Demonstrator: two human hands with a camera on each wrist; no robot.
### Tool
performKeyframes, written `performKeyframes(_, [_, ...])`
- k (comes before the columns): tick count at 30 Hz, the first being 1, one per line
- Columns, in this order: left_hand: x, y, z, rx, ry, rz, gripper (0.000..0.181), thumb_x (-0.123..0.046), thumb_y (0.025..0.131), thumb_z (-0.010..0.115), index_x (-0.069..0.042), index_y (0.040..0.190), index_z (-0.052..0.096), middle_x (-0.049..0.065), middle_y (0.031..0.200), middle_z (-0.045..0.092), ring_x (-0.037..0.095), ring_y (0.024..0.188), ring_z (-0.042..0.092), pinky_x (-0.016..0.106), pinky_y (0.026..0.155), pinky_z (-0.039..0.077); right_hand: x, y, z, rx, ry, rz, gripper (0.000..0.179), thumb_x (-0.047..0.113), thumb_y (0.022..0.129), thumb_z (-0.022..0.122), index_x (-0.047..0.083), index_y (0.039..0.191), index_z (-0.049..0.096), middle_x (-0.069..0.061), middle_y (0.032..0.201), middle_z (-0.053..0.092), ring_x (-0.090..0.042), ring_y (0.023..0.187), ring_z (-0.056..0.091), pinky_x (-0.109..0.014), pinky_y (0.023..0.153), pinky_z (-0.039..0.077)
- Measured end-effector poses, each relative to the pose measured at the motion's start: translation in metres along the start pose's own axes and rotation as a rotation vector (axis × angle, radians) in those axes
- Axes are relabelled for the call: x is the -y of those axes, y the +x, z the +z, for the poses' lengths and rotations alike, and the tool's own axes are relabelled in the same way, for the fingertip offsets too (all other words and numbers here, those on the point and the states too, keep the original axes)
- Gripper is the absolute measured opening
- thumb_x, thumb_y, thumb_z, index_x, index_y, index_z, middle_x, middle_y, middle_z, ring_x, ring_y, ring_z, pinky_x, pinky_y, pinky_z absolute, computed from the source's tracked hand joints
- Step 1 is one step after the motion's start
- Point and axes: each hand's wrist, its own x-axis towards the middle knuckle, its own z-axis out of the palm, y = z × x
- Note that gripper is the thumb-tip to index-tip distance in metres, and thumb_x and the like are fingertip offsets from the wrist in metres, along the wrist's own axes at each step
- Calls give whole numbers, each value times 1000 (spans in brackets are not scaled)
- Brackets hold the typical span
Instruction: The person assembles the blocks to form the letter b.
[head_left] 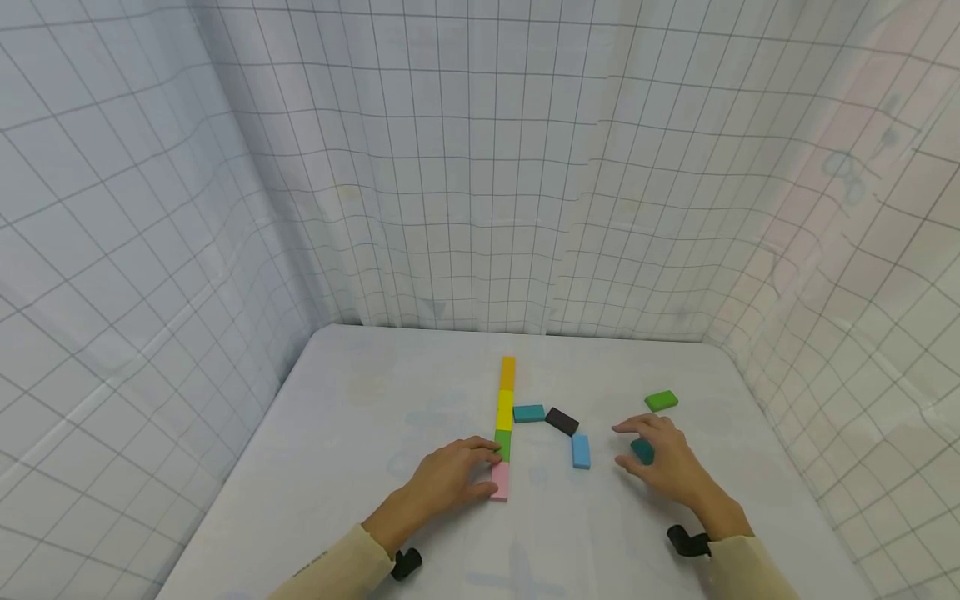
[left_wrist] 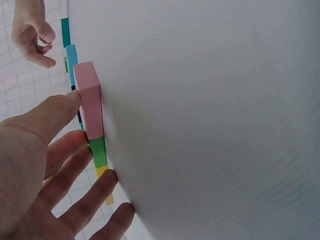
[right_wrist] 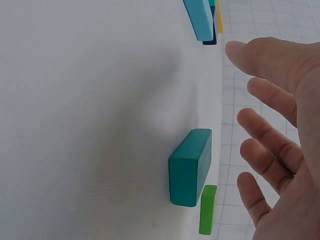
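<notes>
A straight row of flat blocks runs away from me: a pink block (head_left: 500, 485) nearest, then a green block (head_left: 504, 442), a yellow block (head_left: 506, 410) and an orange block (head_left: 508, 372). My left hand (head_left: 450, 477) lies at the near end, its thumb at the pink block and its fingertips over the joint with the green one. The left wrist view shows these fingers spread loosely along the row. Over the table at the right, my right hand (head_left: 663, 458) hovers with parted fingers and nothing in them. A teal block (right_wrist: 190, 167) stands beneath it, partly hidden in the head view.
From the yellow block a second teal block (head_left: 528, 413), a black block (head_left: 562, 421) and a light blue block (head_left: 581, 452) curve off to the right. Another green block (head_left: 662, 401) lies beyond my right hand. Gridded white curtains (head_left: 480, 167) surround the white table (head_left: 360, 400).
</notes>
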Motion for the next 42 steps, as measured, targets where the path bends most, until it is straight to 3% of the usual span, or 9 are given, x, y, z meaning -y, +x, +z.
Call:
performKeyframes(5, [0,0,-1,-2,-6,2,49,-37,101,94,-19,145,83,-5,159,75,25,147,73,53,118,65,-3,-2,-2,12,-23,73,50,16,94,99,10,140,80,-17,144,75,-46,132,65,-74,109,54])
performKeyframes(10, [-1,-1,-1,-5,-13,5,48,-36,101,95,-19,145,84,-5,159,75,25,146,73,54,116,66,-6,-5,-5,37,-39,121,55,19,96,98,8,146,77,-21,145,72,-51,137,64,-76,113,57])
performKeyframes(16, [-1,-1,-1,-11,-17,5,48,-35,101,95,-18,144,84,-4,158,76,25,146,73,54,117,66,-10,-9,-8,46,-55,197,66,30,96,99,4,151,73,-26,141,70,-39,118,70,-57,96,66])
performKeyframes(20, [-2,0,-1,-6,-12,-5,49,-37,101,94,-19,145,84,-5,158,76,25,146,73,53,118,65,-14,-10,-9,85,-40,281,76,39,96,99,2,155,70,-24,135,70,-25,102,68,-40,83,61])
performKeyframes(24, [-2,0,0,-1,2,-17,50,-40,101,94,-19,145,84,-5,158,76,25,146,73,53,118,65,-17,-12,-8,98,-13,307,74,37,95,99,-1,152,71,-20,126,72,-18,95,66,-31,77,56])
performKeyframes(33, [0,0,0,-12,11,3,49,-39,101,94,-19,145,84,-5,158,76,25,146,73,52,118,65,-19,-16,-7,74,32,292,52,15,97,95,-3,142,77,-13,115,75,-14,90,65,-23,72,52])
performKeyframes(42, [-2,-1,-1,-14,-1,-2,49,-39,101,94,-18,144,84,-4,158,76,25,146,73,53,117,66,-20,-15,-6,73,41,300,50,12,97,95,-3,142,77,-13,117,77,-15,94,69,-23,75,56])
